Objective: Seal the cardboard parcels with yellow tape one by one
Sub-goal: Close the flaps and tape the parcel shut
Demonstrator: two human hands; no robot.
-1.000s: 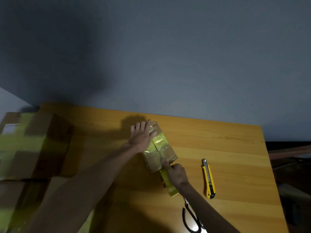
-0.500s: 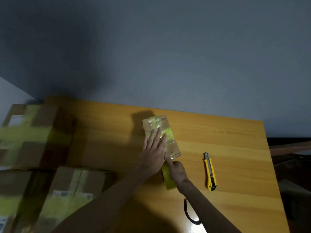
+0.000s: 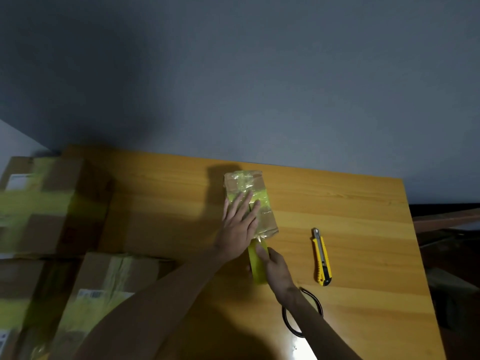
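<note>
l hand (image 3: 240,224) flat on small parcel (image 3: 267,221); r hand (image 3: 276,268) pinches yellow tape (image 3: 255,270) at its near end

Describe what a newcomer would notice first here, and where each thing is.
The small taped parcel sits at the middle of the table, with the left hand flat on it. Nearer, the right hand holds yellow tape running from the parcel's near end. A yellow utility knife lies to the right.

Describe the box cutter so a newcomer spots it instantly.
On the orange wooden table, look right of the small taped cardboard parcel. The yellow-and-grey utility knife lies alone there, straight and slim, unlike the black-handled scissors nearer the front edge.
</note>
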